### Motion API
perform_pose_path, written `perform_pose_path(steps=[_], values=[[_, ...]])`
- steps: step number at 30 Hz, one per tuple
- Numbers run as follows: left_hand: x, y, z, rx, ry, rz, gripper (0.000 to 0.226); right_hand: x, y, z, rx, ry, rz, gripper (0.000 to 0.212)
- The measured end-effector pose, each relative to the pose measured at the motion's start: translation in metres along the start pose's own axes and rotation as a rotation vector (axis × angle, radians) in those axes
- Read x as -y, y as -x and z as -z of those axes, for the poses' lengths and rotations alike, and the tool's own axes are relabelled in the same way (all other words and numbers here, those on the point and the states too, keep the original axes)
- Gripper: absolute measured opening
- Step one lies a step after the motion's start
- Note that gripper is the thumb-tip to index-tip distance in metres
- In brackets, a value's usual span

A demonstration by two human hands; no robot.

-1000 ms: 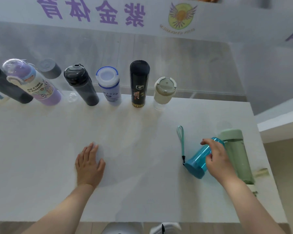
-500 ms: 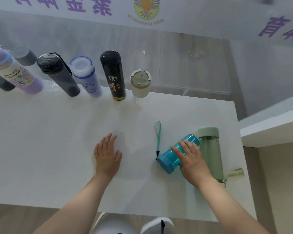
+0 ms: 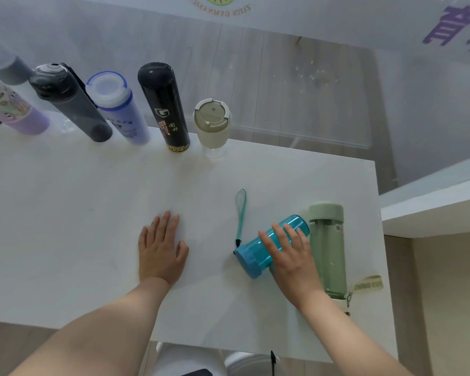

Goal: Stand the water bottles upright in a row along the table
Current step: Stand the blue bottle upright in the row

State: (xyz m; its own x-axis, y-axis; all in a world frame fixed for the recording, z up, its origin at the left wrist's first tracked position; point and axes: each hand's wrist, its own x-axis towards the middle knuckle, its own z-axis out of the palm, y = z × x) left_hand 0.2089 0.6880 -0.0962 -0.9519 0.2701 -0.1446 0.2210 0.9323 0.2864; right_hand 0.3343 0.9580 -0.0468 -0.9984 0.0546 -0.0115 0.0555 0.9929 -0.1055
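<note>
A teal bottle [image 3: 258, 253] lies on its side on the white table [image 3: 65, 213], its teal strap [image 3: 240, 210] stretched away from its cap. My right hand [image 3: 291, 256] lies over its middle, fingers wrapped across it. Right beside it a pale green bottle [image 3: 327, 248] also lies flat. My left hand [image 3: 160, 248] rests flat on the table, fingers spread, holding nothing. Along the far edge several bottles stand upright in a row: a cream-lidded glass [image 3: 212, 126], a black flask [image 3: 164, 107], a blue-white bottle [image 3: 120, 109], a dark grey bottle [image 3: 71, 101] and a purple one [image 3: 14, 109].
The table's right edge [image 3: 377, 213] runs just past the green bottle, whose strap tag [image 3: 368, 283] hangs over it. A glass wall with purple lettering [image 3: 451, 25] stands behind the row. A white ledge [image 3: 432, 204] sits to the right.
My right hand has settled from the teal bottle's far end onto its middle. The camera view has shifted right and closer. My left hand stays flat on the table.
</note>
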Motion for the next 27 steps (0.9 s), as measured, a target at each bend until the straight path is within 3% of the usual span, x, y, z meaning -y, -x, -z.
perform_pose_path(steps=[9, 14, 27], values=[[0.001, 0.000, -0.001, 0.012, -0.026, -0.001, 0.066, 0.017, 0.002, 0.028, -0.099, -0.532, -0.206, 0.081], [0.000, -0.001, 0.000, 0.011, -0.022, -0.001, 0.065, 0.024, 0.000, 0.028, -0.111, -0.874, -0.384, 0.067], [0.000, -0.002, 0.000, 0.018, -0.019, 0.001, 0.065, 0.010, -0.060, 0.017, -0.110, -1.001, -0.431, 0.062]])
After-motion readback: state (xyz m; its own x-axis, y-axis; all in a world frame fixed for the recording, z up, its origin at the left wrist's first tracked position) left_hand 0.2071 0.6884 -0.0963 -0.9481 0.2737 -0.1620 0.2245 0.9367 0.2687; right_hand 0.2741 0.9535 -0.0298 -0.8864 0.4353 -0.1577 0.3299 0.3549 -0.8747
